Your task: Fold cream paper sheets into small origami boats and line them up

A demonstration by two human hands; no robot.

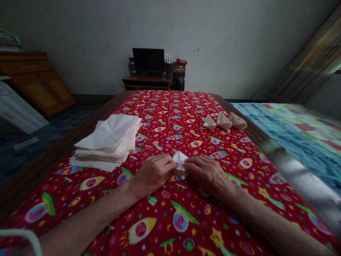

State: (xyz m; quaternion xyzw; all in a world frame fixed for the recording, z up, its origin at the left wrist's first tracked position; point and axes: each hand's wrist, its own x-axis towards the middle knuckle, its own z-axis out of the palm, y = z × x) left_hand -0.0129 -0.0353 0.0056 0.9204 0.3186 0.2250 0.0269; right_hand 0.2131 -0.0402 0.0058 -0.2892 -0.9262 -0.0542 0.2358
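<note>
A small folded piece of white paper [180, 160] lies on the red patterned cloth at the middle, its top coming to a point. My left hand [157, 172] has its fingers closed on the paper's left side, thumb and forefinger together. From the right, my right hand [209, 174] presses its curled fingertips onto the opposite side. Left of my hands rests a thick stack of creased paper sheets [109, 137], the top one marked with folds radiating from its centre. Several folded paper pieces [223, 121] stand in a row farther back on the right.
The red cloth [183, 220] with rockets and stars covers a long wooden table [269, 156]. A bed [306, 131] adjoins its right side. Against the far wall stand a monitor [148, 60] and a red telephone [181, 62]. A white curved object [23, 234] shows at lower left.
</note>
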